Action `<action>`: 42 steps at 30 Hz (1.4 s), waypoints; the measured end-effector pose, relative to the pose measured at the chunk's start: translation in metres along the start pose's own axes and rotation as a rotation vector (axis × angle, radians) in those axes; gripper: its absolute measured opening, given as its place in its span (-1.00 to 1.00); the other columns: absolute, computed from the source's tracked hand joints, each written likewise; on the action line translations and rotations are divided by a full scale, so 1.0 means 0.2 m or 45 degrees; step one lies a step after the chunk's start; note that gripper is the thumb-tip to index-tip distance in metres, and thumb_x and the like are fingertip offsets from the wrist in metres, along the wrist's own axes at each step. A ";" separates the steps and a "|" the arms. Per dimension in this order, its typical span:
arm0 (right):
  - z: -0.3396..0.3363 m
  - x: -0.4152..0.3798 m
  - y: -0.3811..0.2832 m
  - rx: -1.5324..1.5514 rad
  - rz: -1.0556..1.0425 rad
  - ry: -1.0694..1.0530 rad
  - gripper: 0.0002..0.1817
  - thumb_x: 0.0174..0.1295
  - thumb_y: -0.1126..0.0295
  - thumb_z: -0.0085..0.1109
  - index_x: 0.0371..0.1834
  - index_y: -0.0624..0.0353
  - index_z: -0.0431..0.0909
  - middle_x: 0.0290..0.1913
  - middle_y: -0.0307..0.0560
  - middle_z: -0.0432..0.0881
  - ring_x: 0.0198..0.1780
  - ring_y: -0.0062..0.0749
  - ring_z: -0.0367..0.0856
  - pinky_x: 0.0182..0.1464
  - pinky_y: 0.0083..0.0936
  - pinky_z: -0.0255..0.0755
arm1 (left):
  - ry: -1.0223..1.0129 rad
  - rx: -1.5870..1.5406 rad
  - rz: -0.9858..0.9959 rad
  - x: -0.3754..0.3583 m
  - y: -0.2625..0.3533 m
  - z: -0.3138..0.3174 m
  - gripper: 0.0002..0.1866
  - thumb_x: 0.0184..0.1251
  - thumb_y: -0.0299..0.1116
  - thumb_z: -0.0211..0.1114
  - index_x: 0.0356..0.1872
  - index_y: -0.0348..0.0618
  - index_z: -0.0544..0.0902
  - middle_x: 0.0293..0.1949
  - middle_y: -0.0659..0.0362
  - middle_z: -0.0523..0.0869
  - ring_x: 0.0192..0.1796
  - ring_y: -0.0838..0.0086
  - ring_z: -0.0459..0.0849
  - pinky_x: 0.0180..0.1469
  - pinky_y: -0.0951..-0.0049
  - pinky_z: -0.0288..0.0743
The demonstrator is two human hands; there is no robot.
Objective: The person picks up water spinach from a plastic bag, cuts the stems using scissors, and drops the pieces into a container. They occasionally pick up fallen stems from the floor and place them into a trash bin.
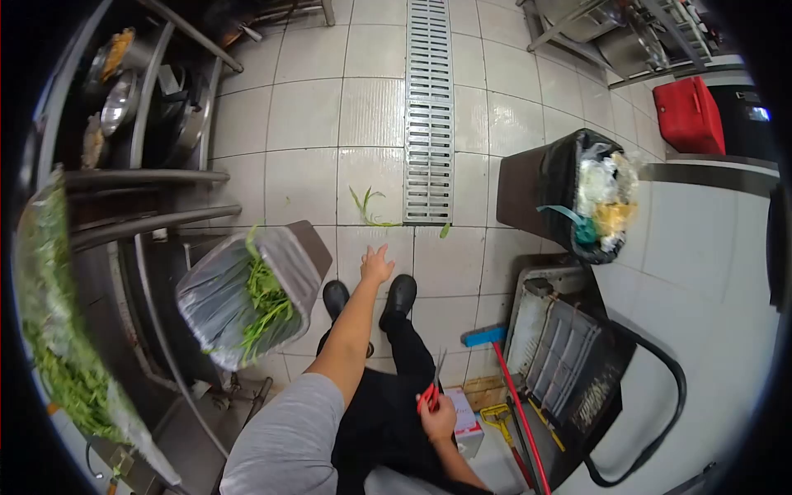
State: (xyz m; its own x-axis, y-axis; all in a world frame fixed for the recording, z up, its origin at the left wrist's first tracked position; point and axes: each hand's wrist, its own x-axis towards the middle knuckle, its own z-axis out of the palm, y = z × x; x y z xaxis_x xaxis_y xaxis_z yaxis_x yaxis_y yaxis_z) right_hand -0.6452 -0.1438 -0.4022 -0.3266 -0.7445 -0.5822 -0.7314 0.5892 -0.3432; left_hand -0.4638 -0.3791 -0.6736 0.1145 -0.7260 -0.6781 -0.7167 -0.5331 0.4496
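Reaching down over the lined bin of green trimmings (pixel 247 301), the left hand (pixel 376 266) hangs empty, fingers spread, clear of the blades. Lower, the right hand (pixel 437 417) pinches what look like red-handled scissors (pixel 431 388), tips pointing away from the body.

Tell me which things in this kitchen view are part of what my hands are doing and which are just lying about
In hand:
right hand gripping red-handled scissors
left hand, empty, stretched out beside the lined bin of green trimmings
bagged greens

Lying about:
black rubbish bin
red box
floor drain
red-handled mop
greens on the floor
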 end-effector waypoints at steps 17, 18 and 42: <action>0.07 0.15 0.11 0.148 -0.186 0.240 -0.63 -0.24 0.33 0.42 -0.61 0.15 0.31 -0.58 -0.12 0.35 -0.48 -0.17 0.35 -0.41 -0.33 0.22 | 0.379 0.127 0.229 0.66 -0.33 0.38 -0.32 0.11 -0.30 0.24 0.25 -0.33 0.23 0.25 -0.08 0.26 0.21 0.03 0.28 0.22 0.16 0.24; 0.06 0.15 0.10 0.087 -0.184 0.194 -0.64 -0.21 0.31 0.41 -0.60 0.17 0.33 -0.58 -0.12 0.35 -0.49 -0.17 0.35 -0.41 -0.34 0.23 | 0.411 0.101 0.255 0.53 -0.28 0.34 -0.32 0.09 -0.34 0.24 0.25 -0.34 0.23 0.25 -0.09 0.25 0.21 0.01 0.27 0.24 0.15 0.22; -0.13 0.05 -0.55 -0.489 -0.752 -0.532 -0.51 0.15 0.02 0.14 -0.47 0.36 0.57 -0.56 -0.01 0.61 -0.49 -0.47 0.52 -0.36 -0.42 0.37 | 1.189 -0.851 -0.064 -1.96 -0.31 -1.11 -0.54 0.16 -0.30 0.24 0.11 -0.11 0.43 0.22 -0.08 0.29 0.17 0.02 0.37 0.16 0.19 0.34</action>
State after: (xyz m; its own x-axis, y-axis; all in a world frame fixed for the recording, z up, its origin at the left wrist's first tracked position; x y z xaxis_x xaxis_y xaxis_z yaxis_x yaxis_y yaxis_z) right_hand -0.5850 -0.2244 -0.3513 0.3712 -0.6757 -0.6369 -0.8919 -0.0686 -0.4471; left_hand -0.3124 -0.1577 -0.3067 0.7980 -0.5876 -0.1341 -0.2208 -0.4919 0.8422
